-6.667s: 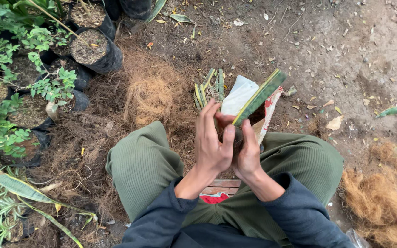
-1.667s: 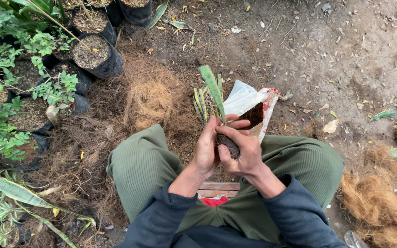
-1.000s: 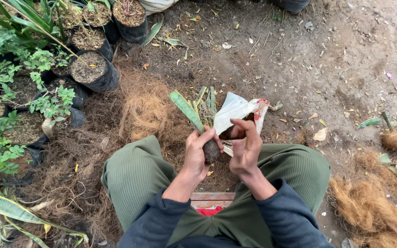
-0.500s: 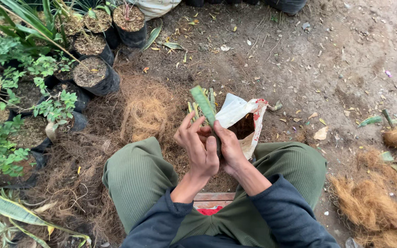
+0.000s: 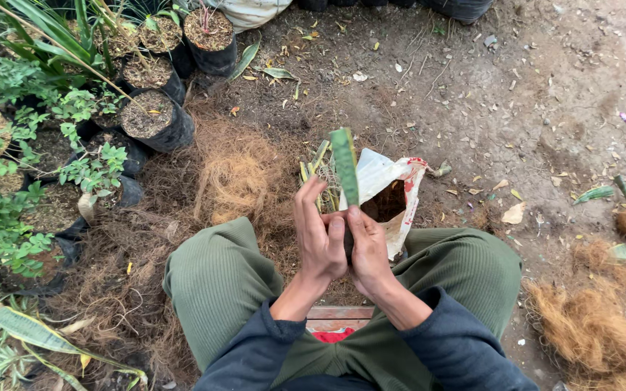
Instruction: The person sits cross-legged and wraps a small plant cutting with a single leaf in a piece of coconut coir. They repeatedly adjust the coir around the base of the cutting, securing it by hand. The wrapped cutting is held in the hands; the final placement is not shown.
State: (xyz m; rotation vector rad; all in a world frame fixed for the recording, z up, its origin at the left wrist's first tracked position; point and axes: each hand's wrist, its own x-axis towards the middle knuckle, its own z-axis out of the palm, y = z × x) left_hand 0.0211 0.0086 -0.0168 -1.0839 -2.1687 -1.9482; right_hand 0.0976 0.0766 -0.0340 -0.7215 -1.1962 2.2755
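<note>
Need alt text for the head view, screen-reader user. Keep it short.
Seen from above, a seated person's left hand and right hand together clasp the base of an upright green leaf cutting between their knees. Behind it an open white bag shows brown fill; black potted plants stand at left and fibre piles lie on bare soil.

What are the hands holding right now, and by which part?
Both the left hand and right hand clasp a green leaf cutting at its base, upright.
</note>
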